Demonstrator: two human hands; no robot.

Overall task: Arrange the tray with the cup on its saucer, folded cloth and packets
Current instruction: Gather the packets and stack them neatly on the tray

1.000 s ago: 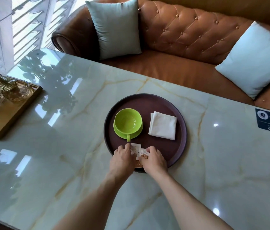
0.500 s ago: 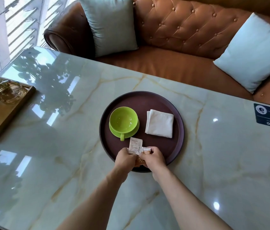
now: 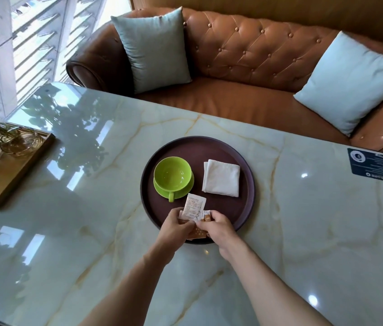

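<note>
Fingers of both hands are curled around a small bunch of paper packets at the near edge of the round dark brown tray (image 3: pixel 249 184): the left hand (image 3: pixel 177 225) pinches a white printed packet (image 3: pixel 194 206) that sticks up and away from the knuckles, with its far corner lying just beside the cup's handle, while the right hand (image 3: pixel 218 228) grips a small white and orange packet (image 3: pixel 205 216) next to it. Below and between the two hands an orange dotted packet (image 3: pixel 197 234) shows, partly hidden by the fingers, so which hand bears it cannot be told. On the left half of the tray stands the lime green ceramic cup (image 3: pixel 172 174), empty, seated on its matching lime green saucer (image 3: pixel 187 189), with its handle turned toward the person. To its right, apart from it, lies the white folded cloth (image 3: pixel 221 178), flat and roughly square. The tray rests on a glossy pale green marble table (image 3: pixel 315 231) with golden veins. At the table's left edge sits a rectangular wooden tray (image 3: pixel 18 170) carrying glassware, and a dark blue printed card (image 3: pixel 376 165) lies at the far right. Behind the table stands a tufted brown leather sofa (image 3: pixel 251 57) with two pale blue cushions (image 3: pixel 152 49).
</note>
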